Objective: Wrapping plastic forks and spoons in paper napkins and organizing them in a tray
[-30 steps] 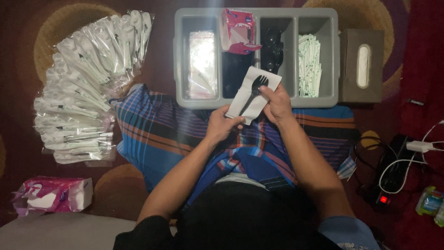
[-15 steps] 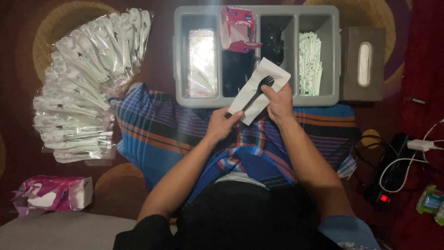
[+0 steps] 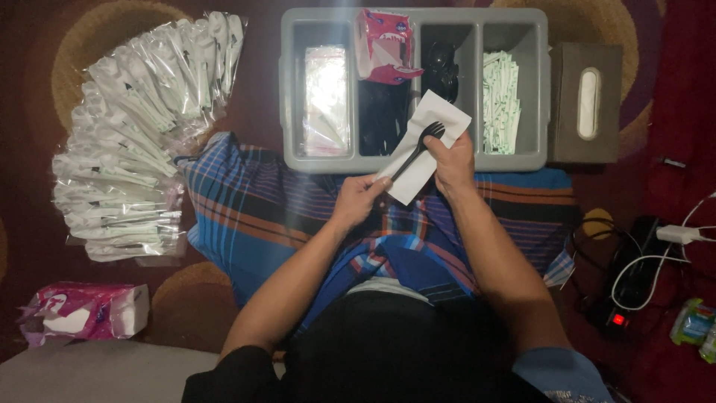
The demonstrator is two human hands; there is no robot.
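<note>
Both hands' grip pinches napkin (image 3: 426,143) and black fork (image 3: 418,149).

Both forearms reach toward 12 o'clock; the left hand (image 3: 359,198) pinches with fingertips, the right hand (image 3: 453,160) closes its grip at 1 o'clock.

The white napkin (image 3: 425,149) and black fork (image 3: 418,149) have lifted higher over the grey tray (image 3: 298,160) — right hand (image 3: 451,160) risen too.
</note>
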